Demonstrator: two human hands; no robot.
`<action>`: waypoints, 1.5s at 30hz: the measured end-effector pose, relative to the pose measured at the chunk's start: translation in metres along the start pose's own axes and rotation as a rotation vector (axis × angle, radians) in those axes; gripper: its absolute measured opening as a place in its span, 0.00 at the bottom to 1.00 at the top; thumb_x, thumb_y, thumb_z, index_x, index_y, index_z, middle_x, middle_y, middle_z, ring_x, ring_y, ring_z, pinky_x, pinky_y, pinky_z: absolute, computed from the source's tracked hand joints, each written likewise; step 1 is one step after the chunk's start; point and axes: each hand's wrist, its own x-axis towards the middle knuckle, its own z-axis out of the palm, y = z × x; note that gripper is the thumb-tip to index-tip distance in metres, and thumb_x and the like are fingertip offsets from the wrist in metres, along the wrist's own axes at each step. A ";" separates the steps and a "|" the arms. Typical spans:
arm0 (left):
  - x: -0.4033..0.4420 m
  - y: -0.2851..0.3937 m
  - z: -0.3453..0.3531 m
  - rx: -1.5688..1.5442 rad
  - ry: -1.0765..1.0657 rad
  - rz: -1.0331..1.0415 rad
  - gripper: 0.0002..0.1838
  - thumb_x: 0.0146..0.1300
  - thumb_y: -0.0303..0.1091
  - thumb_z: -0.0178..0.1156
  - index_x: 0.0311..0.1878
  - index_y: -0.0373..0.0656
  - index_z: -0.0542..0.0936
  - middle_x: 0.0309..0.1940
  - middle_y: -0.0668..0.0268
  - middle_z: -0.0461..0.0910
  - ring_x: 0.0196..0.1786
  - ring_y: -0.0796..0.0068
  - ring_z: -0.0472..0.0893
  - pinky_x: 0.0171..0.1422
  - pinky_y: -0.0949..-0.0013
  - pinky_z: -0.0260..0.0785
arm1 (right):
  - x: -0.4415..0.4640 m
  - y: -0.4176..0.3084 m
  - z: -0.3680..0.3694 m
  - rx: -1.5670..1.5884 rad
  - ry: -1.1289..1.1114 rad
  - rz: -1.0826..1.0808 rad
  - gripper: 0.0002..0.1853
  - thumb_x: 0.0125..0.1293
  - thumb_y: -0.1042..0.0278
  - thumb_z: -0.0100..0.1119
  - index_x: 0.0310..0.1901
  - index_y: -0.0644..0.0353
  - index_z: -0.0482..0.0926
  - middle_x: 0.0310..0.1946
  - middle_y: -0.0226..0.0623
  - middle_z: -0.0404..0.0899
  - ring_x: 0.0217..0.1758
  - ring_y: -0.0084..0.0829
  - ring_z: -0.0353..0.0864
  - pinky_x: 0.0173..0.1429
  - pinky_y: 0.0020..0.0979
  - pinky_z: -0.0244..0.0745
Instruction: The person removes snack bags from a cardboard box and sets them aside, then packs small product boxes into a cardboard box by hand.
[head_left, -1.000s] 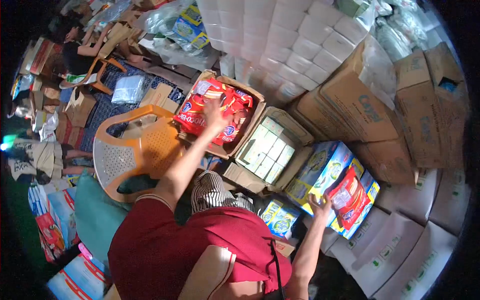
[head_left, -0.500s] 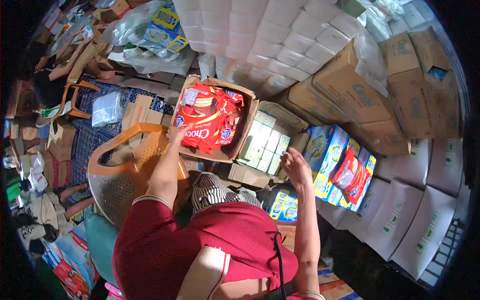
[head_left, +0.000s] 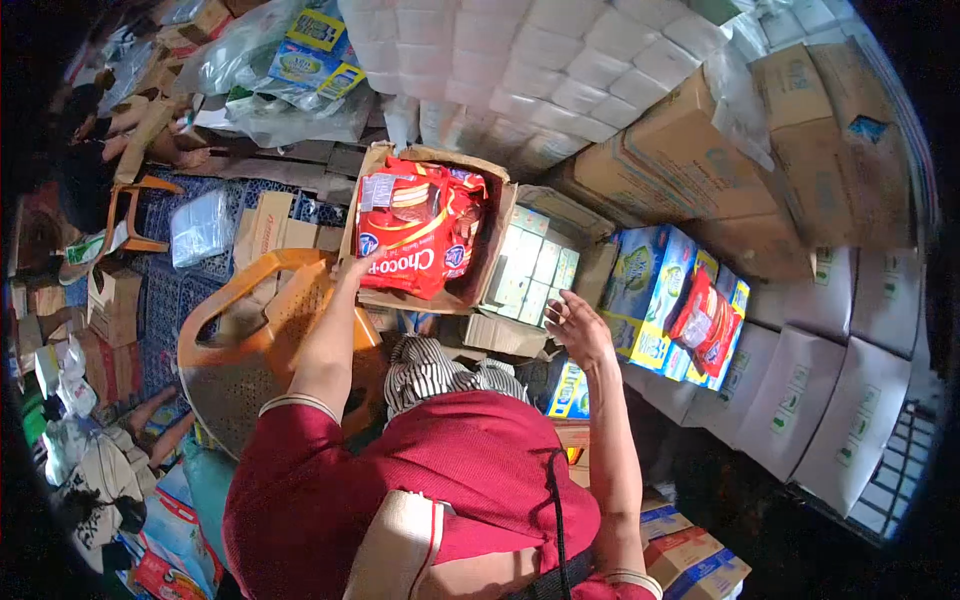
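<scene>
My left hand [head_left: 352, 272] is closed on the lower left corner of a red snack pack [head_left: 412, 225] with "Choco" printed on it; the fingertips are partly hidden. The pack lies on top of other red packs in an open cardboard box [head_left: 492, 240]. My right hand [head_left: 580, 328] holds nothing, its fingers apart and bent. It hovers at the near right edge of a second open carton [head_left: 597, 262], which holds several small white-green boxes [head_left: 530, 265]. Right of that hand, another red pack [head_left: 707, 325] rests on blue-yellow packages [head_left: 650, 290].
An orange plastic chair [head_left: 285, 300] stands at my left. Large brown cartons [head_left: 690, 160] and white cartons [head_left: 790, 400] are stacked on the right. Wrapped white bundles [head_left: 510, 70] form a wall ahead. Another person's arm [head_left: 175, 150] shows at the far left.
The red Choco pack has turned slightly and now lies straighter in the box, with my left hand at its corner. My right hand has shifted slightly left and down.
</scene>
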 end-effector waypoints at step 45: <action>-0.501 0.297 0.175 -0.200 -1.075 1.034 0.30 0.53 0.36 0.62 0.57 0.39 0.62 0.43 0.61 0.72 0.44 0.77 0.71 0.49 0.72 0.65 | -0.102 -0.022 -0.262 0.430 0.266 -0.447 0.20 0.56 0.67 0.59 0.50 0.61 0.68 0.38 0.34 0.76 0.38 0.25 0.76 0.43 0.26 0.74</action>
